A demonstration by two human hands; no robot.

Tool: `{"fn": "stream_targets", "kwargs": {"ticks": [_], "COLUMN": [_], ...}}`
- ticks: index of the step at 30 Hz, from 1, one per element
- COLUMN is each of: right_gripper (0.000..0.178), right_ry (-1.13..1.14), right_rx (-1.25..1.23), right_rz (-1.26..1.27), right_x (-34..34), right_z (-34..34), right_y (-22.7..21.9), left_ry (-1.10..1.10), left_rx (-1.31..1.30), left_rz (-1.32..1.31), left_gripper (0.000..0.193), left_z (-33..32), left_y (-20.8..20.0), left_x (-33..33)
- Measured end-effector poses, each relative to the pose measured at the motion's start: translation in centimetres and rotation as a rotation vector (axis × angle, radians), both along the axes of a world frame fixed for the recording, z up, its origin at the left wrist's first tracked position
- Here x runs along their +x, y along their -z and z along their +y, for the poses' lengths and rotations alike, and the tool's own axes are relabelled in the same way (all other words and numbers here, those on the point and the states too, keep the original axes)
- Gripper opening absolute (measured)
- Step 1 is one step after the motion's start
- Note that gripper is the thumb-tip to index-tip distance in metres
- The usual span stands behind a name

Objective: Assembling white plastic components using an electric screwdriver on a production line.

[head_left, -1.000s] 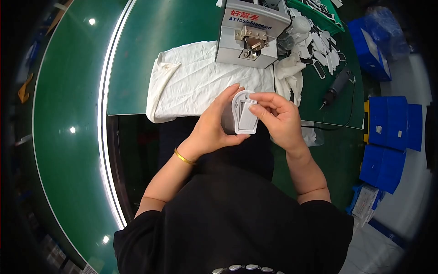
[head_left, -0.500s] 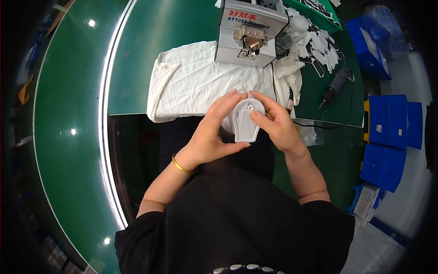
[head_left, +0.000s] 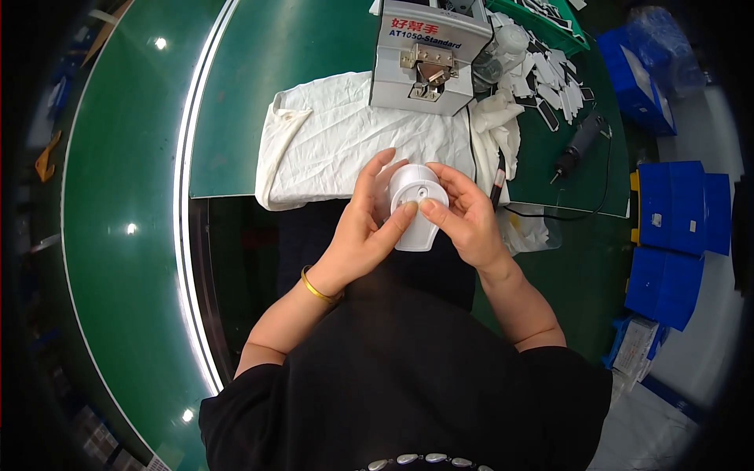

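Note:
A white plastic housing, round at its far end with a flat tapered tongue toward me, is held between both hands over my lap. My left hand wraps its left side, the thumb pressing on its face. On the other side my right hand grips it, with that thumb beside a small hole. The fingers behind the housing are partly hidden. Beyond my hands a white cloth covers the table's near edge, and a grey-white bench machine with a metal fixture stands on the table behind it.
Loose white and black flat pieces are heaped to the right of the machine, below a green crate. A dark electric screwdriver with a cable lies at the table's right. Blue bins stand farther right.
The white housing has been turned and tilted in my hands, so its round rim shows more. My left thumb has moved up onto its face, next to the right thumb.

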State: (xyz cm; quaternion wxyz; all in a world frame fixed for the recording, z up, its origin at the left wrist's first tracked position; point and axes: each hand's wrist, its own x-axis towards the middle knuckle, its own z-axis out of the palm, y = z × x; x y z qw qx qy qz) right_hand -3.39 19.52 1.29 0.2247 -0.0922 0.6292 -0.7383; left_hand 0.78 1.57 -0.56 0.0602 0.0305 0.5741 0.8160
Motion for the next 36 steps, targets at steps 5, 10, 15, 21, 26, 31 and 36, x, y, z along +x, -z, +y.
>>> {"fn": "stream_targets", "kwargs": {"ticks": [5,10,15,21,26,31,36], "right_gripper": [0.054,0.038,0.068,0.057,0.043,0.051,0.047], "right_ry": [0.035,0.329,1.016,0.911,0.898,0.354,0.282], "right_rx": [-0.01,0.176,1.279,1.084,0.343,-0.683,-0.475], "right_rz": [-0.105,0.296,0.443,-0.031,-0.163,0.027,0.437], "right_x": [-1.3,-6.8,-16.5,-19.4,-18.7,-14.6,-14.4], "right_z": [0.7,7.1,19.7,25.8,27.8,18.7,7.6], "right_y": [0.0,-0.4,0.0,2.9,3.6,-3.3,-9.8], "left_ry": [-0.05,-0.065,-0.12,-0.103,-0.098,-0.106,-0.098], "left_rx": [-0.472,-0.624,-0.615,-0.58,-0.663,-0.72,-0.71], "left_rz": [0.437,0.415,0.402,0.42,0.452,0.513,0.511], "left_gripper": [0.101,0.111,0.108,0.107,0.1,0.09,0.081], "left_z": [-0.1,-1.0,-0.8,-1.2,-1.6,-1.9,-1.8], "left_y": [-1.0,0.1,1.3,1.7,1.7,1.4,1.3], "left_x": [-0.6,-1.5,-2.2,-2.5,-2.3,-2.3,-2.4]}}
